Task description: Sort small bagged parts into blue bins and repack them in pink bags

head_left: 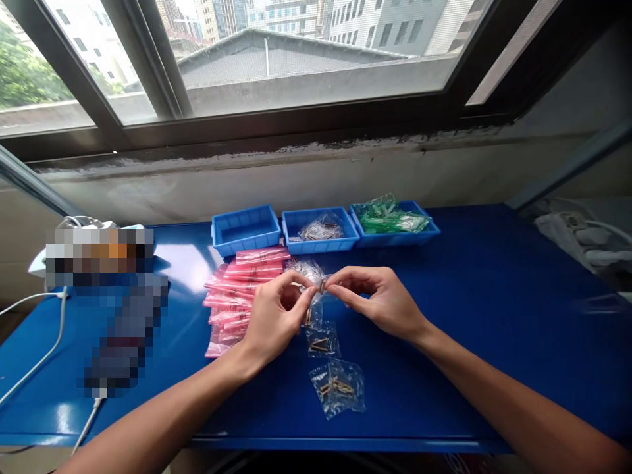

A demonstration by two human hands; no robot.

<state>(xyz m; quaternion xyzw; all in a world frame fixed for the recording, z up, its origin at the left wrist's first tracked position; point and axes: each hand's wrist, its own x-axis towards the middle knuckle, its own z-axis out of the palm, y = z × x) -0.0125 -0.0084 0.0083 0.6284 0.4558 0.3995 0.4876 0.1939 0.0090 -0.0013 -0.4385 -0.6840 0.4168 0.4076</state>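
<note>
My left hand (pixel 274 316) and my right hand (pixel 378 297) meet at the fingertips above the blue table. My left fingers pinch the top of a small clear plastic bag (pixel 314 313), which hangs down with a brass pin inside. My right fingertips hold a short brass pin (pixel 322 286) right next to the bag's mouth. Below them lie a clear bag of brass pins (pixel 322 340) and a larger clear bag of brass pins (pixel 337 390). A stack of pink plastic bags (pixel 237 296) sits just left of my left hand.
Along the back of the blue table (pixel 444 368) stand several blue plastic bins: one holds a clear bag (pixel 320 228), another green bags (pixel 390 217). A pixelated object (pixel 108 296) with white cable sits at left. A power strip (pixel 577 240) lies right, under a window.
</note>
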